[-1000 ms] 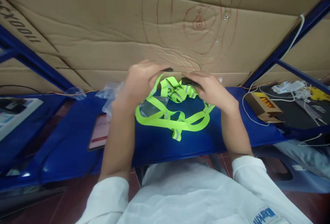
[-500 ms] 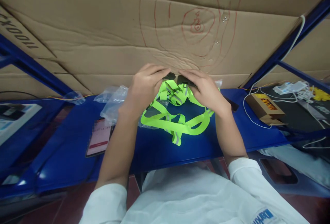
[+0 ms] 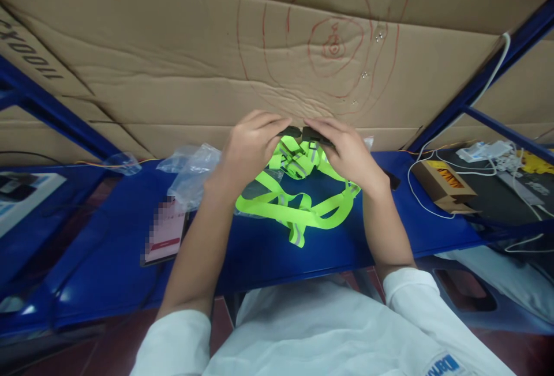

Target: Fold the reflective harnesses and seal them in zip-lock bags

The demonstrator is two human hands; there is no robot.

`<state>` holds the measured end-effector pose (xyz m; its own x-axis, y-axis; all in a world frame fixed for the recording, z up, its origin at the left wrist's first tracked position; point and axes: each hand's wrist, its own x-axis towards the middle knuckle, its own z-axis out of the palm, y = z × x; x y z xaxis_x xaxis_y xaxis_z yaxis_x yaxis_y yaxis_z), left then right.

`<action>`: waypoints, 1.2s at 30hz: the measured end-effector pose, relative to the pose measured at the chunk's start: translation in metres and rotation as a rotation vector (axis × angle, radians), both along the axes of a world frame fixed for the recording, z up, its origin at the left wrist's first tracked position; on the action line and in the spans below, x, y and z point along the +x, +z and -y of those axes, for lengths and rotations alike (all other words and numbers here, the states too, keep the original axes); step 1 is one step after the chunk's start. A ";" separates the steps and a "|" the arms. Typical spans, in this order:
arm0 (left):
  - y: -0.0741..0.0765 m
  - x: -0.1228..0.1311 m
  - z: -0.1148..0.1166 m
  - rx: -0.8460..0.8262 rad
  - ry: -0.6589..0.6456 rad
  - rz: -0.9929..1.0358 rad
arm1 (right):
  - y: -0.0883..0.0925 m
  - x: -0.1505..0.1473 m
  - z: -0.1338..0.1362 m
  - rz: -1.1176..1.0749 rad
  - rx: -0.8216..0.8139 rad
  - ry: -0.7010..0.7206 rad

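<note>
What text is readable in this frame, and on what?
"1100X" (roughly), upside down, cut off at the frame edge: black print on the cardboard.
Blue logo on the white shirt: cut off, unreadable.
Phone screen: blurred.
Small brown box: print too small.
Red pen rings on the cardboard: no letters legible.
Neon straps, black buckle: no text seen.

Only 1 camera is looking on, riding on the person's head and facing forward and down. It is hanging close over the left hand (image 3: 249, 145) and right hand (image 3: 346, 154) at mid-frame (white sleeves (image 3: 173, 347) are filling the bottom edge), with the cardboard wall (image 3: 173, 64) closing off the far side.
</note>
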<state>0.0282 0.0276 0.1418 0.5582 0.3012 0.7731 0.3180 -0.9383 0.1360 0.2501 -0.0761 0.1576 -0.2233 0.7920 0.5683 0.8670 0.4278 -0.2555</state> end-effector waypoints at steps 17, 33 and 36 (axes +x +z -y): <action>0.004 0.000 0.007 0.037 -0.006 -0.009 | -0.001 -0.003 -0.001 -0.020 0.004 0.032; -0.001 0.017 0.019 -0.152 -0.132 0.016 | 0.003 0.005 0.000 -0.049 -0.047 0.109; 0.000 0.013 0.015 -0.291 -0.158 0.039 | 0.005 0.007 -0.003 -0.130 0.004 0.050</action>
